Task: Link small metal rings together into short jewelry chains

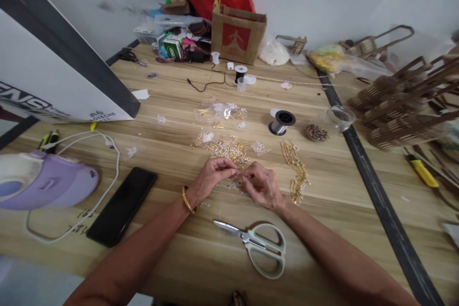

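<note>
My left hand (218,173), with a gold bangle (186,200) at the wrist, pinches thumb and fingertips together. Close beside it, my right hand (262,185) has its fingers curled in a pinch. Whatever is between the fingertips is too small to make out. Below them lies a thin silver chain (229,185), partly covered by the hands. Just beyond is a pile of gold and silver jewelry findings (229,149). Gold chains (297,174) lie to the right of my right hand. Scissors (247,236) with pale handles rest nearer to me, blades slightly apart.
A black phone (122,205) and a purple-white device (53,181) with a white cable are at left. Past the pile are small plastic bags (225,111) and a wire spool (281,123). A jar of beads (317,132) lies tipped at right, near brown racks (398,100).
</note>
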